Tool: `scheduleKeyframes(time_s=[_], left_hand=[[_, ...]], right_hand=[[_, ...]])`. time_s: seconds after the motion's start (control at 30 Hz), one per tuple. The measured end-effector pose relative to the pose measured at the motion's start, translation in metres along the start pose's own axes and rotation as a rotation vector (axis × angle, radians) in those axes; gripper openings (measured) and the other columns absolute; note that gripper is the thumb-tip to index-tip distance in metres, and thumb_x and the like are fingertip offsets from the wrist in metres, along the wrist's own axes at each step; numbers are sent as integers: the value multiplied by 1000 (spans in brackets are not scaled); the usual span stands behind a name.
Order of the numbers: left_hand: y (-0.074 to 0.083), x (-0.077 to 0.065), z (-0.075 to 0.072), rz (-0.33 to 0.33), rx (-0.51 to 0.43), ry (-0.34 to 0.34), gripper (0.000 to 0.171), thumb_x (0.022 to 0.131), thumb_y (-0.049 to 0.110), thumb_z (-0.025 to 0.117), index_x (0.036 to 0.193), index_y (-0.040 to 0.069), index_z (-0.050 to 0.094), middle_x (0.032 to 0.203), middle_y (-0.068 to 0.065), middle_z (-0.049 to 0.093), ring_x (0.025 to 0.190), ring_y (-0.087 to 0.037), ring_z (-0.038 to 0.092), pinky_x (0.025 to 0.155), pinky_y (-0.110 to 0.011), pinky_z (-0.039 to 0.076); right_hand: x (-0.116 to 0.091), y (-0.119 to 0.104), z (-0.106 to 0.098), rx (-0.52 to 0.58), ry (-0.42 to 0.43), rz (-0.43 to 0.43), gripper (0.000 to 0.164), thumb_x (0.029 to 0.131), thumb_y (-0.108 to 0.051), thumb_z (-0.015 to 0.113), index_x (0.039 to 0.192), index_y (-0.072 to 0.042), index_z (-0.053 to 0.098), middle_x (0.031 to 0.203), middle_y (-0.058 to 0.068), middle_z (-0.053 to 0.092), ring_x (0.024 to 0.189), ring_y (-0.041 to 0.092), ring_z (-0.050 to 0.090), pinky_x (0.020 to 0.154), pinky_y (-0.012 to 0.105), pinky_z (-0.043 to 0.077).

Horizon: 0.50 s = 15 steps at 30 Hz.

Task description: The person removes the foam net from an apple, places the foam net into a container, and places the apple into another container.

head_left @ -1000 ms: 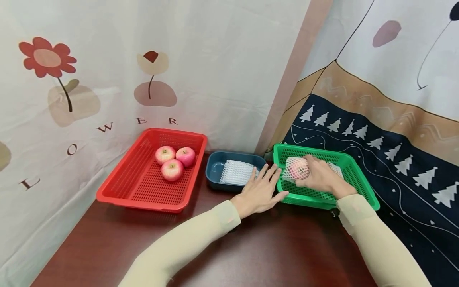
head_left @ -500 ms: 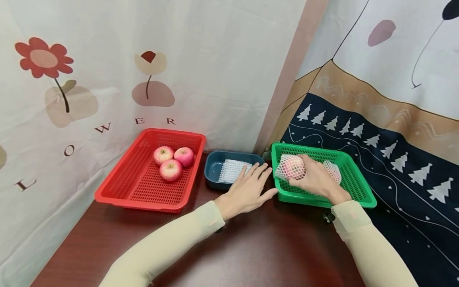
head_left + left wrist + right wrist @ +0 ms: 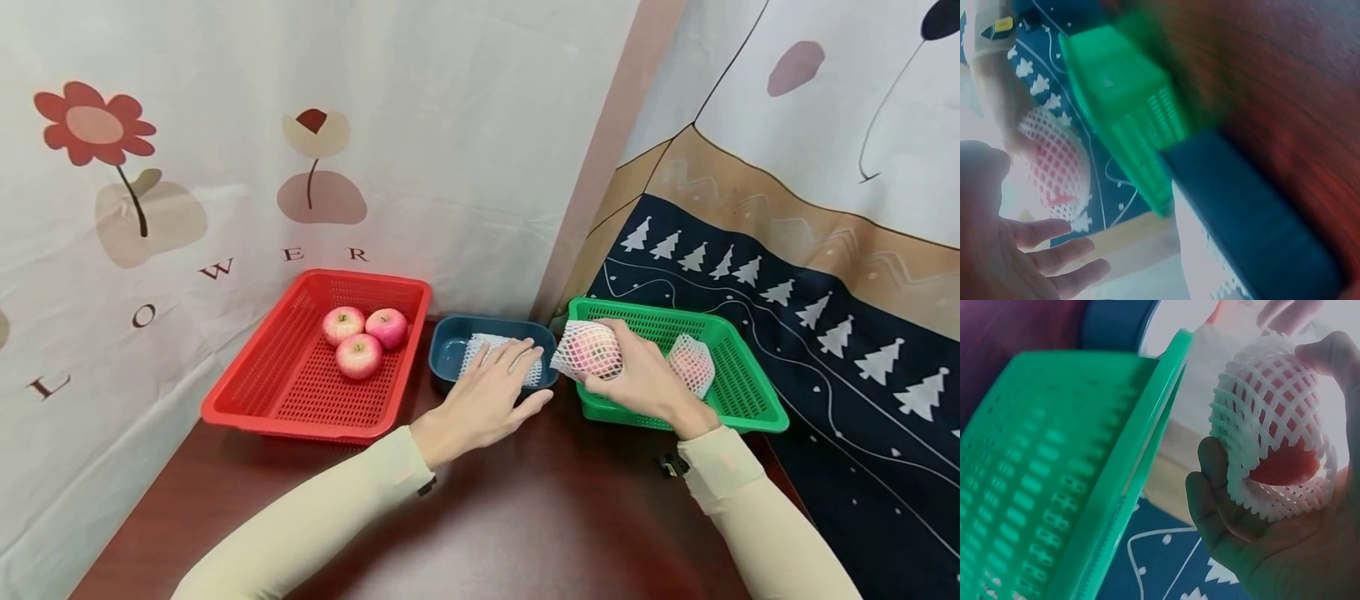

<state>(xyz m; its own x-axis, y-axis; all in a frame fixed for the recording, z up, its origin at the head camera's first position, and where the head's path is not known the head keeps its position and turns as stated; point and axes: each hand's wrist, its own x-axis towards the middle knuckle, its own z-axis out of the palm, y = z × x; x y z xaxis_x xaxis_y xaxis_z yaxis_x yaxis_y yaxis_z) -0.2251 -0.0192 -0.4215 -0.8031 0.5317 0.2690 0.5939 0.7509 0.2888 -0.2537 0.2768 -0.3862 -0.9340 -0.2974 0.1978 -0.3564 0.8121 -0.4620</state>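
Note:
My right hand (image 3: pixel 637 379) grips an apple wrapped in white foam net (image 3: pixel 591 350) (image 3: pixel 1275 440) and holds it above the left rim of the green basket (image 3: pixel 738 400). A second netted apple (image 3: pixel 692 363) lies inside that basket. My left hand (image 3: pixel 487 392) is flat, fingers straight, over the near edge of the dark blue tray (image 3: pixel 448 340), touching the white foam nets (image 3: pixel 480 350) in it. In the left wrist view the left hand's fingers (image 3: pixel 1047 256) are spread, with the netted apple (image 3: pixel 1060 165) behind them.
A red basket (image 3: pixel 292 392) at the left holds three bare pink apples (image 3: pixel 358 355). Everything stands on a dark wooden table (image 3: pixel 525 517). Printed cloth hangs behind and to the right, close against the baskets.
My right hand has lifted the netted apple out of the green basket toward the left. My left hand has slid left from the green basket's edge onto the blue tray.

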Motion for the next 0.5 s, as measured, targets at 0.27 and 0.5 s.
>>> scheduleKeyframes(time_s=[0.27,0.5], left_hand=[[-18,-12,-13,42,31,128,71,116,56,63,172,14,56,177,-11,58,163,-35,57,138,-69,41],[-25,-23,-19,74,3,210,64,114,50,70,167,15,62,170,-9,65,156,-34,63,135,-69,46]], right_hand=[[-1,-23,11,76,-2,-40,94,93,-40,91,170,-16,42,143,18,73,113,31,78,93,48,70],[-6,-37,23,129,-11,-63,93,93,-40,92,169,-16,44,144,15,73,114,27,77,95,45,68]])
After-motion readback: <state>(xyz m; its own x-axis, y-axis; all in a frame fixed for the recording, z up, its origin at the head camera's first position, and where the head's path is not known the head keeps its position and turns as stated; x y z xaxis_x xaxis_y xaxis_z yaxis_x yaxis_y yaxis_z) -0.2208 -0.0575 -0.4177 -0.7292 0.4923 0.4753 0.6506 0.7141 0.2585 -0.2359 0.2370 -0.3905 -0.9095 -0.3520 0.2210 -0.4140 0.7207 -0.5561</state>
